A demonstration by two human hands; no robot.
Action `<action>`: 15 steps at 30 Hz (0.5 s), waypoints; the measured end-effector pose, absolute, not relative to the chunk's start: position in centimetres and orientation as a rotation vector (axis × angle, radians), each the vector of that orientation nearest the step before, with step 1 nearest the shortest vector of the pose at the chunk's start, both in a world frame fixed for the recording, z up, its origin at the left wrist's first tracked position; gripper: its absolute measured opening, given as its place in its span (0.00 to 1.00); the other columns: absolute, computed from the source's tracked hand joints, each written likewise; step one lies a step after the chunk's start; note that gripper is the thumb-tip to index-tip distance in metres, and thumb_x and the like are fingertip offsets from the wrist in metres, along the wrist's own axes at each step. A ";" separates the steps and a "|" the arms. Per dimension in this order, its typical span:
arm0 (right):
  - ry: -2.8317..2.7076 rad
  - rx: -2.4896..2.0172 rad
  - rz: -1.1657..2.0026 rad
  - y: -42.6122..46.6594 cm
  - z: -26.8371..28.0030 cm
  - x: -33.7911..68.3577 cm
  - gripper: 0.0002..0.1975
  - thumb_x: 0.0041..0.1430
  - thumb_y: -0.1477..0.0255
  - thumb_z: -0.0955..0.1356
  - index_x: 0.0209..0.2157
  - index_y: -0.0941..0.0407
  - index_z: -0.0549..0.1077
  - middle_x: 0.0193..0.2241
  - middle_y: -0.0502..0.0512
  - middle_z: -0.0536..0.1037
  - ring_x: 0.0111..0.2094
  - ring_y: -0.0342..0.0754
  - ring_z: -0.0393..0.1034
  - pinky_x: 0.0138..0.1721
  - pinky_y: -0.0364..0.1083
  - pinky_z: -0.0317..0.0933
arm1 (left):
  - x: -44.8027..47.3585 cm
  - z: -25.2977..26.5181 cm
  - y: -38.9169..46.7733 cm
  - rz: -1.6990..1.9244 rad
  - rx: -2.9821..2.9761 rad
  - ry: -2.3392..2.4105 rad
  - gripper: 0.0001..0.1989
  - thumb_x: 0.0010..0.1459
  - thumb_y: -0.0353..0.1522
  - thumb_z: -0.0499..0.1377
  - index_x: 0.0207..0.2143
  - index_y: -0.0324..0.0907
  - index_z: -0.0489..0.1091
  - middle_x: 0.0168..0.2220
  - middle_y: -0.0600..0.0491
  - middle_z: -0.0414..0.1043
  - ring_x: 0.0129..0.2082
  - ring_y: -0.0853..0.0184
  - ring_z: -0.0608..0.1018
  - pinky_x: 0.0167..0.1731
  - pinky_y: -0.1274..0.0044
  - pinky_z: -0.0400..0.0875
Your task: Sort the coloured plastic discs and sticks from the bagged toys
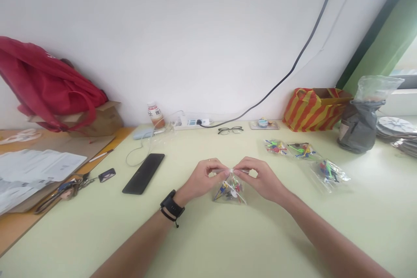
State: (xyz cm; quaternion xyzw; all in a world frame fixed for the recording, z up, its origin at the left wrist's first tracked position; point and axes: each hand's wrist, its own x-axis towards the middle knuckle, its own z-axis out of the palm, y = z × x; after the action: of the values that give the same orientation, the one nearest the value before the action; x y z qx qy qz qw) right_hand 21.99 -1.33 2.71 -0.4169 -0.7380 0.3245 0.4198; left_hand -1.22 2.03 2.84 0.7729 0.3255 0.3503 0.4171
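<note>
A small clear plastic bag (230, 192) with colourful little plastic pieces in it hangs between my hands, low over the pale green table (208, 243). My left hand (206, 178) pinches its top edge from the left, thumb against fingers. On the other side, my right hand (259, 177) pinches the same edge, and the fingertips of both hands nearly meet in the middle. Off to the right lie similar filled bags: one bag (329, 173) nearest, another bag (303, 150) behind it and a third bag (275, 147) further left.
A black phone (143, 173), eyeglasses (230, 130), a bottle (156, 115) and a power strip (192, 122) lie beyond my hands. At the back right stand a striped bag (314, 110) and a grey bag (360, 126). Keys (70, 186) and papers (35, 169) are at left.
</note>
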 end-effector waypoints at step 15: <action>-2.065 -1.056 0.732 -1.8 4.3 23.2 0.12 0.70 0.65 0.67 0.35 0.54 0.79 0.28 0.50 0.75 0.29 0.44 0.65 0.32 0.43 0.59 | -1.9 4.7 1.9 0.789 1.952 0.848 0.12 0.63 0.40 0.66 0.36 0.41 0.84 0.35 0.49 0.83 0.33 0.66 0.79 0.38 0.75 0.72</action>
State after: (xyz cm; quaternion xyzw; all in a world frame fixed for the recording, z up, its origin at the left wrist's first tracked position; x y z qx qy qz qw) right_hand 23.21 -1.84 4.34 -0.4073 -0.7961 0.2824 0.3472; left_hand -1.92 1.92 4.72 0.7797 0.3385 0.3151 0.4222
